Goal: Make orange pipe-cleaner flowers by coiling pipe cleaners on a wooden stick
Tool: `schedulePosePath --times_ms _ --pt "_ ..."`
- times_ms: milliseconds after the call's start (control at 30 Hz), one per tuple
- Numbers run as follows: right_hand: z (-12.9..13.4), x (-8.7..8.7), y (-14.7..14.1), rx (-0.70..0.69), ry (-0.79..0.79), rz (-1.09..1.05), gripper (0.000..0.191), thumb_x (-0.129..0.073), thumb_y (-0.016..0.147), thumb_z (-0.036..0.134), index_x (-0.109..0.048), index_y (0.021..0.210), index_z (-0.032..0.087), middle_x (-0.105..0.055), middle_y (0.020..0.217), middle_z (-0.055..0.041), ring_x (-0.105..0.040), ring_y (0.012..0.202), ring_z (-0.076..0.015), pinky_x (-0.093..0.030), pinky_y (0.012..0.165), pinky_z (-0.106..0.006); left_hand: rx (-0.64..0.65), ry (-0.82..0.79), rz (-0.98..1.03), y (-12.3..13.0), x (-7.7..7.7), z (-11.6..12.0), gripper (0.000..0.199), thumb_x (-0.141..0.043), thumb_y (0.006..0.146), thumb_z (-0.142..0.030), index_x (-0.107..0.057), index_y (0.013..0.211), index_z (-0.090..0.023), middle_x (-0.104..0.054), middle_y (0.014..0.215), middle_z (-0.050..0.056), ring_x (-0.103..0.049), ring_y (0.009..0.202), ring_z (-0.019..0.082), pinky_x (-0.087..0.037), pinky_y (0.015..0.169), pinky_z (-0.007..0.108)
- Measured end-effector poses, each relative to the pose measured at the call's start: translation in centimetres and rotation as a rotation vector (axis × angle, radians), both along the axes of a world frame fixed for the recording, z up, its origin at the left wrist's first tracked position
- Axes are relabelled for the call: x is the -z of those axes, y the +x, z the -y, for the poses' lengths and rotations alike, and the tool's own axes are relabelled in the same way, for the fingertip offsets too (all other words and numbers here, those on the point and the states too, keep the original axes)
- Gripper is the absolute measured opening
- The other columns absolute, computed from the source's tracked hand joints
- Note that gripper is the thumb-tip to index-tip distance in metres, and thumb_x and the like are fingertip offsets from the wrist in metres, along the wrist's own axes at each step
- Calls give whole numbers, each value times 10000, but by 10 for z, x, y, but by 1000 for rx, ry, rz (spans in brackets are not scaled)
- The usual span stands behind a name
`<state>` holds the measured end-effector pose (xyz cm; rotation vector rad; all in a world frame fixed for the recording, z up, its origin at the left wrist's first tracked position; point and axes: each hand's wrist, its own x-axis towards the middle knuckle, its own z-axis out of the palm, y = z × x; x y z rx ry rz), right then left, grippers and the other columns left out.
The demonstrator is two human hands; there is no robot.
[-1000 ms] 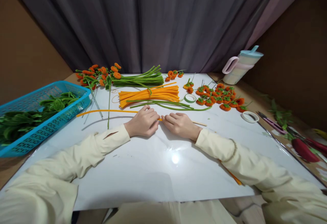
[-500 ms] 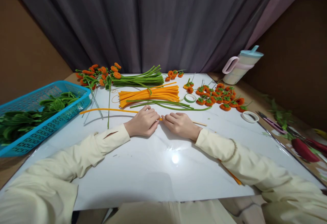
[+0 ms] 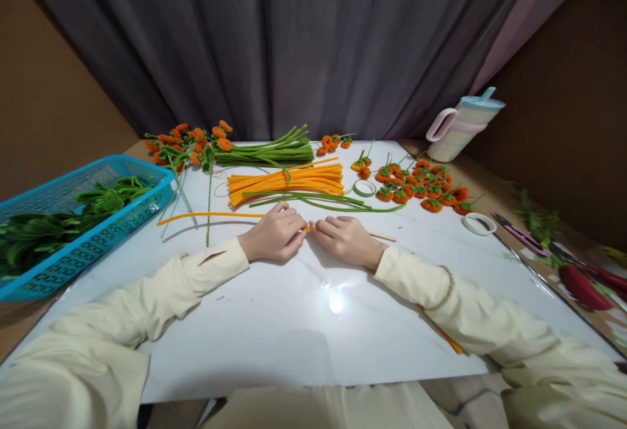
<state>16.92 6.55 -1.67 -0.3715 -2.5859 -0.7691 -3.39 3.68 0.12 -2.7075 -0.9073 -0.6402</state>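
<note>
Near the middle of the table both hands are closed, fingertips almost meeting. My left hand [image 3: 278, 232] grips an orange pipe cleaner [image 3: 210, 214], whose long free end reaches out to the left above the table. A bit of orange shows between the two hands. My right hand [image 3: 345, 239] is closed around a thin wooden stick [image 3: 383, 236]; its plain end pokes out to the right. Whether the pipe cleaner is wound on the stick is hidden by the fingers. Just beyond the hands lie loose green pipe cleaners [image 3: 313, 199] and a bundle of orange pipe cleaners [image 3: 287, 184].
A blue basket [image 3: 98, 233] of green leaf shapes stands left. Green pipe cleaners [image 3: 264, 153] and orange flowers [image 3: 196, 135] lie at the back. More orange flower heads [image 3: 416, 184], green tape [image 3: 364, 188], white tape [image 3: 479, 224], scissors [image 3: 522, 234] and a cup [image 3: 463, 128] are right.
The free left end of the orange pipe cleaner has dipped and drawn slightly to the right, toward the hands. Both hands stay in nearly the same place.
</note>
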Motion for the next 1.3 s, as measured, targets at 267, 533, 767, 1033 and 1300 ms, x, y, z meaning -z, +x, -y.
schedulePosePath --times_ms 267,533,767,1033,1300 --pt "-1 2 1 -14 58 -43 197 -406 926 118 -592 960 64 -566 697 -50 -463 621 -131 -281 517 -284 12 18 -31 -1 3 -1 201 -361 863 -165 -519 740 -146 -555 660 52 -484 645 167 -360 742 349" --pt "0 -1 0 -3 110 -3 210 -402 923 116 -604 950 64 -569 713 -55 -469 620 -131 -293 510 -286 22 52 -60 -1 5 -2 201 -356 879 -164 -528 778 -134 -556 688 61 -474 670 173 -369 758 348" --pt "-1 1 1 -6 109 -13 193 -417 918 121 -602 934 68 -560 707 -47 -464 615 -125 -287 506 -286 32 -4 -52 -2 4 -3 223 -344 882 -167 -530 763 -133 -544 681 60 -461 661 170 -370 741 343" --pt "0 0 1 -11 107 5 195 -410 921 121 -589 973 61 -562 715 -48 -471 623 -128 -299 512 -282 4 -31 -28 -1 3 -1 227 -385 881 -230 -541 751 -129 -541 678 63 -464 663 180 -374 678 325" --pt "-1 -2 0 -38 122 -21 171 -428 908 107 -593 920 65 -558 702 -40 -468 615 -125 -289 504 -281 37 17 -38 0 6 -2 278 -344 919 -210 -535 730 -138 -537 670 66 -476 663 176 -383 651 296"
